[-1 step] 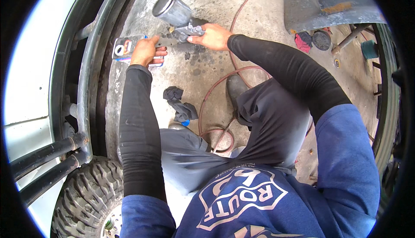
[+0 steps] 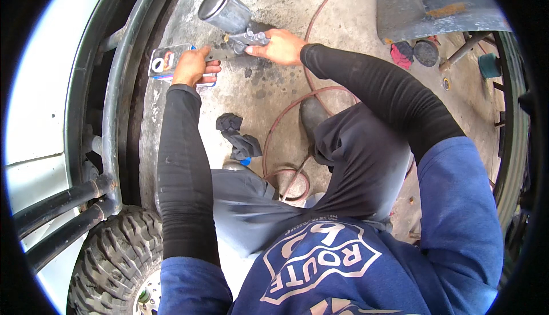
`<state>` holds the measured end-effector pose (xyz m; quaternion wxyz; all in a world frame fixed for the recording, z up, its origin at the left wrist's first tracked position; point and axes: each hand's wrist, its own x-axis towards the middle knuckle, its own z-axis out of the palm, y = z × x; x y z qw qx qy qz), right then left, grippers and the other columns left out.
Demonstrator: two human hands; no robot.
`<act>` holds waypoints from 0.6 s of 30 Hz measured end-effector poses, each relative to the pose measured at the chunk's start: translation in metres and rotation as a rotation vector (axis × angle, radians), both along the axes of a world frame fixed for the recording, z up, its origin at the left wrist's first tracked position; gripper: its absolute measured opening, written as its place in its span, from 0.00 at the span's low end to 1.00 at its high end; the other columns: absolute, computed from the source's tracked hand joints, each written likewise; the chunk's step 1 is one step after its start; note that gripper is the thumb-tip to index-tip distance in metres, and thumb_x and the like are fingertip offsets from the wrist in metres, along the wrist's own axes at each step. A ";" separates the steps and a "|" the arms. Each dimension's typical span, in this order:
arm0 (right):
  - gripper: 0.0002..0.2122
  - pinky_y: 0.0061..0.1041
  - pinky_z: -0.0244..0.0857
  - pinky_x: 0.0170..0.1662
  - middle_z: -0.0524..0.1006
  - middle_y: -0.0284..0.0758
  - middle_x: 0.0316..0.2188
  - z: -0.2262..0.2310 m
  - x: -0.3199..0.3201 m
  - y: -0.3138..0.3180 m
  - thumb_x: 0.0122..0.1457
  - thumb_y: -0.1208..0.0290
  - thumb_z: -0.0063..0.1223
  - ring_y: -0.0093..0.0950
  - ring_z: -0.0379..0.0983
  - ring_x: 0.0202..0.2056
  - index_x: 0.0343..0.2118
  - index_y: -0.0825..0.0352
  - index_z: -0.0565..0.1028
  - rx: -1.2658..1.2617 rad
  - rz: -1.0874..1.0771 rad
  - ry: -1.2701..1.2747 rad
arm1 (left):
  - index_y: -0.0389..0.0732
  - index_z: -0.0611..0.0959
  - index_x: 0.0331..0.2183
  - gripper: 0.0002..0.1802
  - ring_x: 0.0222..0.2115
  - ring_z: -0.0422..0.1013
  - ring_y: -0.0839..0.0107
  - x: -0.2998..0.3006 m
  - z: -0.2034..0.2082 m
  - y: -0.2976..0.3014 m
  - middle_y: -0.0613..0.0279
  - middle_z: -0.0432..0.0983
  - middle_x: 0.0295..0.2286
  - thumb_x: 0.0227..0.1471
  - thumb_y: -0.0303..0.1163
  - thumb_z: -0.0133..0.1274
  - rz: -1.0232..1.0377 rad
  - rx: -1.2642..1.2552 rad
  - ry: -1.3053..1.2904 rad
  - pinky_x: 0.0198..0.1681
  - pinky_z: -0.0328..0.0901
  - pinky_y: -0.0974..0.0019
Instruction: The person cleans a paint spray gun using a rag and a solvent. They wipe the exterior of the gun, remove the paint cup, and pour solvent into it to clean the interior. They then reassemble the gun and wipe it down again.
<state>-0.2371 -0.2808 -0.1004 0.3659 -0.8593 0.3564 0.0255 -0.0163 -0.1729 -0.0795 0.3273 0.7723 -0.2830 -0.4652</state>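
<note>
In my right hand [image 2: 282, 47] is a grey metal spray gun [image 2: 247, 41], my fingers closed round its body. Its large round metal cup [image 2: 225, 11] tilts up and to the left, with the lid at the far end. My left hand [image 2: 191, 67] grips a flat, printed package [image 2: 166, 62] in white, blue and black. The hand covers much of the package; its fingertips bend round toward the spray gun. Something flat and grey lies between the left hand and the gun, and I cannot make out what it is.
A reddish air hose [image 2: 310, 94] loops over the concrete floor between my feet. Crumpled black cloth [image 2: 239, 139] lies below my left hand. Black metal bars [image 2: 117, 95] of a white vehicle and a knobby tyre [image 2: 116, 258] stand at left. At upper right is a grey metal panel [image 2: 434, 6].
The spray gun has shifted very slightly up and to the left with my right hand. My left hand and the package stay nearly where they were.
</note>
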 end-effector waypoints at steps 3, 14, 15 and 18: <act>0.31 0.39 0.66 0.50 0.75 0.54 0.43 0.001 0.005 -0.004 0.59 0.42 0.45 0.47 0.72 0.47 0.44 0.73 0.76 -0.119 0.031 -0.079 | 0.35 0.76 0.45 0.23 0.29 0.78 0.73 0.004 -0.001 -0.006 0.56 0.80 0.34 0.62 0.45 0.43 0.018 -0.013 -0.005 0.24 0.75 0.69; 0.34 0.38 0.65 0.50 0.73 0.58 0.45 0.037 0.000 0.014 0.59 0.41 0.44 0.48 0.72 0.47 0.43 0.78 0.75 -0.045 0.057 -0.091 | 0.29 0.53 0.60 0.31 0.46 0.71 0.47 -0.002 -0.062 -0.013 0.35 0.69 0.47 0.64 0.38 0.38 0.223 -0.054 0.533 0.43 0.72 0.46; 0.34 0.38 0.65 0.50 0.74 0.58 0.43 0.040 -0.001 0.015 0.59 0.41 0.45 0.48 0.72 0.46 0.43 0.78 0.75 -0.031 0.059 -0.085 | 0.29 0.53 0.60 0.30 0.46 0.71 0.48 -0.004 -0.066 -0.016 0.34 0.69 0.46 0.64 0.37 0.37 0.236 -0.052 0.583 0.43 0.72 0.46; 0.32 0.38 0.66 0.49 0.76 0.56 0.38 0.044 -0.003 0.017 0.59 0.44 0.47 0.47 0.73 0.44 0.43 0.77 0.75 -0.052 0.099 -0.101 | 0.26 0.62 0.52 0.21 0.44 0.73 0.49 -0.009 -0.074 -0.023 0.38 0.71 0.43 0.63 0.30 0.35 0.208 -0.019 0.544 0.45 0.72 0.49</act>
